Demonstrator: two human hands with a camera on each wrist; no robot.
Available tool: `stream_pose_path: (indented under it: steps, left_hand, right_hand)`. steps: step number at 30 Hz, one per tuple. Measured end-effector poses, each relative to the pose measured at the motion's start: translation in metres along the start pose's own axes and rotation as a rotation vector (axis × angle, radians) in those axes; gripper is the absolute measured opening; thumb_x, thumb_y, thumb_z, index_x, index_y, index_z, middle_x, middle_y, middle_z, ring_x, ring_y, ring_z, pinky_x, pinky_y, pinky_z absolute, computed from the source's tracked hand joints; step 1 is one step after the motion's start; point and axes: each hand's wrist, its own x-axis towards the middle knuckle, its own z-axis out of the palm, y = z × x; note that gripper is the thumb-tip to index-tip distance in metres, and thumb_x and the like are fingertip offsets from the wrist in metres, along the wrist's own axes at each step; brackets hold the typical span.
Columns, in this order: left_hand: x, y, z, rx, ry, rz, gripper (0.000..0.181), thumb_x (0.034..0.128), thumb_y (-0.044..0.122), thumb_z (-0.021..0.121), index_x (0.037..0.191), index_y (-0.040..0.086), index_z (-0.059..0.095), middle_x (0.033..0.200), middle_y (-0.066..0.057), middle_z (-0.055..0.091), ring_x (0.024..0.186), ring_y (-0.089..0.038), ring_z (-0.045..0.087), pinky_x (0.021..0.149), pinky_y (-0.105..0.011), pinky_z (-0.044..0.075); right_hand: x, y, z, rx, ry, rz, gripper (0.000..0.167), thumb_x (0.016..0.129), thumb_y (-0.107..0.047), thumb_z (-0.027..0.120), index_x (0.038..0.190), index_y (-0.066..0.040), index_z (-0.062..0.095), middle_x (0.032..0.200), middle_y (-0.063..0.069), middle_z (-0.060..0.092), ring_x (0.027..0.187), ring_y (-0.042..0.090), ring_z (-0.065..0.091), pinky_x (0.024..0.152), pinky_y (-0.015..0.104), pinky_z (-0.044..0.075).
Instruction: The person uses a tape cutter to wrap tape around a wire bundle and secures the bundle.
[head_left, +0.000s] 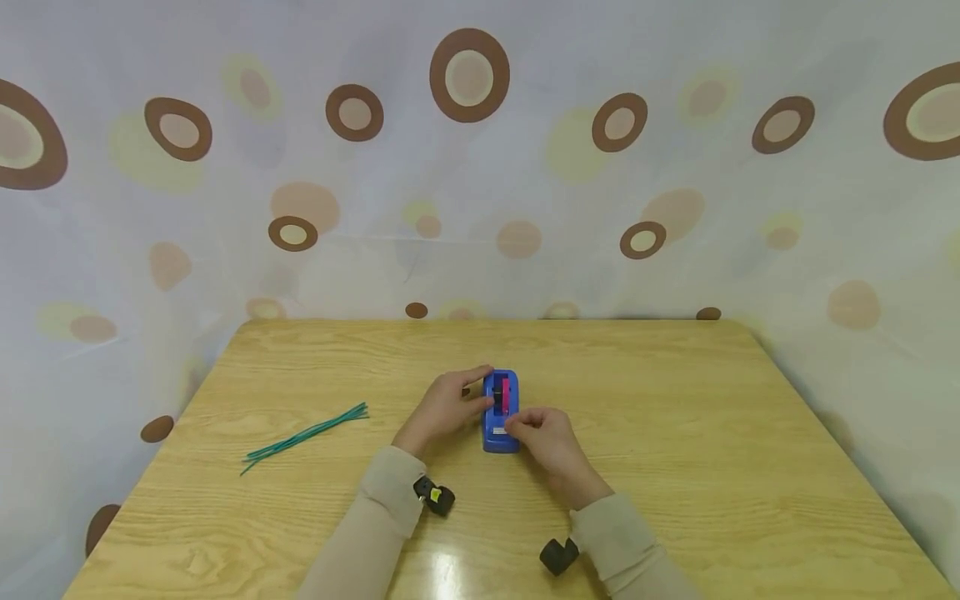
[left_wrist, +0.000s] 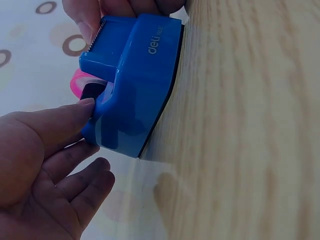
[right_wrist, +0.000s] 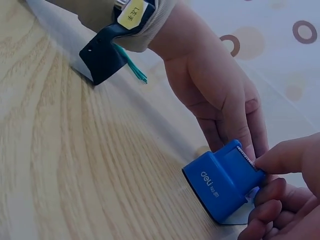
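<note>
**Tape dispenser [left_wrist: 135, 82] between both hands, mid-table**

Far left: bundle of thin green strands [head_left: 307, 433] lying aslant on the wood-grain tabletop [head_left: 712, 433], well apart from my hands.

Next: left hand [head_left: 444, 407]. I grasp the dispenser's rear end, thumb against the black hub [left_wrist: 92, 91], forefinger reaching round behind; remaining fingers loosely bent, off the blue body. Black wrist camera [head_left: 433, 497] at that cuff.

Centre: dispenser stands upright on its base, long axis running away from me, cutter end nearest. Marked "deli". Pink tape roll [head_left: 506, 394] seated in the well.

Right: right hand [head_left: 551, 437], thumb and forefinger brought together at the serrated cutter [right_wrist: 246, 156], other fingers curled. Cannot tell whether I have tape between the tips.
</note>
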Motion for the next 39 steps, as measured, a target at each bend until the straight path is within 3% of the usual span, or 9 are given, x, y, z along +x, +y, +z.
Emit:
stream_pose_path:
  steps: [6,16,22,30,39]
  left_hand:
    - [-0.002,0.004,0.001,0.023,-0.002,0.001,0.054,0.0959,0.019,0.067,0.145,0.007,0.05,0.148,-0.007,0.047,0.133,-0.028,0.046,0.105,-0.041,0.04]
    - [-0.003,0.006,0.001,0.064,0.005,0.02,0.053,0.0953,0.02,0.068,0.144,0.006,0.051,0.146,-0.009,0.05,0.128,-0.034,0.051,0.103,-0.043,0.042]
    - [-0.001,0.005,0.001,0.057,0.009,0.007,0.053,0.0948,0.021,0.069,0.143,0.007,0.052,0.145,-0.008,0.05,0.127,-0.033,0.052,0.102,-0.043,0.043]
    - [-0.001,0.004,0.003,0.05,0.006,-0.005,0.053,0.0952,0.022,0.068,0.144,0.008,0.052,0.145,-0.008,0.051,0.126,-0.034,0.053,0.102,-0.043,0.044]
    - [-0.003,0.007,0.002,0.033,0.004,-0.048,0.053,0.0952,0.022,0.068,0.144,0.011,0.052,0.145,-0.008,0.051,0.125,-0.035,0.054,0.101,-0.043,0.044]
  right_hand:
    - [-0.001,0.003,0.001,0.013,0.009,-0.009,0.011,0.094,-0.006,0.065,0.091,0.004,0.069,0.083,0.005,0.061,0.073,0.015,0.049,0.061,0.024,0.041]
    - [-0.004,0.006,0.001,0.041,0.002,-0.033,0.014,0.096,-0.007,0.063,0.096,0.006,0.068,0.089,0.006,0.061,0.081,0.016,0.05,0.066,0.023,0.043]
    - [-0.004,0.006,-0.005,0.161,-0.014,0.017,0.021,0.098,-0.012,0.061,0.1,0.008,0.067,0.095,0.008,0.063,0.085,0.019,0.05,0.073,0.026,0.044]
    - [-0.01,-0.002,-0.004,-0.027,0.025,-0.009,0.018,0.096,-0.012,0.062,0.091,0.004,0.068,0.08,0.003,0.055,0.074,0.016,0.044,0.059,0.025,0.035]
    - [-0.017,-0.008,-0.002,-0.042,0.039,0.067,0.021,0.094,-0.016,0.064,0.095,0.004,0.07,0.083,0.002,0.054,0.075,0.016,0.043,0.062,0.028,0.034]
